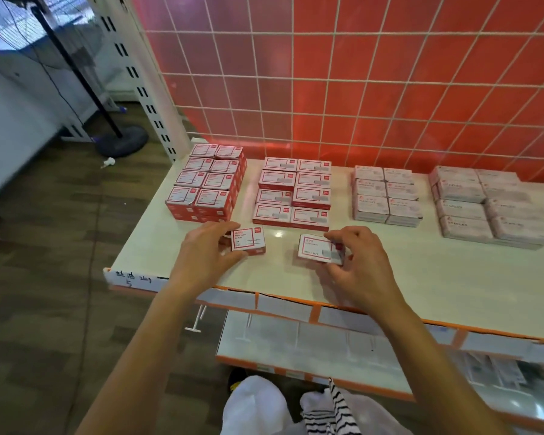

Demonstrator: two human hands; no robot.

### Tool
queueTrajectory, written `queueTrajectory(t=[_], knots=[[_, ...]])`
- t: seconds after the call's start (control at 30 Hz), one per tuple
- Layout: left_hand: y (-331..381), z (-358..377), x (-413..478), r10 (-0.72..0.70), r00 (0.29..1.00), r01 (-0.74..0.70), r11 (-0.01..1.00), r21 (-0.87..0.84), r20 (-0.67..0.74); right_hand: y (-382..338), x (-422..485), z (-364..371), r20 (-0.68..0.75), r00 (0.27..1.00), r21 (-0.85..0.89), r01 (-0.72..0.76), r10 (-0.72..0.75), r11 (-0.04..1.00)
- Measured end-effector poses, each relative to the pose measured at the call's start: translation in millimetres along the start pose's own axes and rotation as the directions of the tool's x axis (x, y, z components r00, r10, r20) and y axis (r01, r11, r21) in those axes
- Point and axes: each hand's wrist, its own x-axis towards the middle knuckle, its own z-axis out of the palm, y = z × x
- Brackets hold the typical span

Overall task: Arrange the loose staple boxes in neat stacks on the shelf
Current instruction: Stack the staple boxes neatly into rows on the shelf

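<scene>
Near the front edge of the shelf (390,277), toward its left end, two loose staple boxes sit well apart. The left box (248,241) is gripped by the left hand (208,249), fingers curled over its far side and thumb at its near corner. The right box (319,248) is pinched by the right hand (355,262) at its right end. I cannot tell whether either is lifted clear.

Both boxes are small and held only by fingertips, so one could slip and go over the front edge to the lower shelf (296,350) or the floor (44,277). Just behind them stand the tall stack (208,183) at the back left corner and the second stack (296,193) beside it. A careless set-down could knock their rows crooked, and the taller one looks easier to upset. The two kinds look alike, so a box might land on the wrong pile. Two pale stacks (387,196) stand further right.

White and smooth, the shelf is likely slippery. Behind it a white wire grid (358,32) covers a red wall (327,73). A fan stand (85,80) rises from the wooden floor on the left.
</scene>
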Motion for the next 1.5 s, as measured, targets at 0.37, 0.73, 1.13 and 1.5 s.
queueTrajectory(t=[0.37,0.73,1.13,1.5], knots=[[-65,-53,8,-0.04,0.997,0.043,0.998,-0.038,0.071,-53,12,53,-0.019,1.0,0.016,0.014,-0.014,1.0],[-110,-69,30,-0.111,0.989,0.13,0.967,-0.218,0.1,-77,23,79,-0.04,0.999,0.01,-0.018,0.018,1.0],[-115,-70,42,-0.035,0.993,0.063,0.966,-0.252,0.113,-80,27,91,-0.047,0.997,-0.009,-0.065,0.065,0.998],[-108,-68,38,-0.052,0.992,0.077,0.971,-0.226,0.112,-78,30,89,-0.017,0.998,-0.017,-0.06,0.06,0.998]])
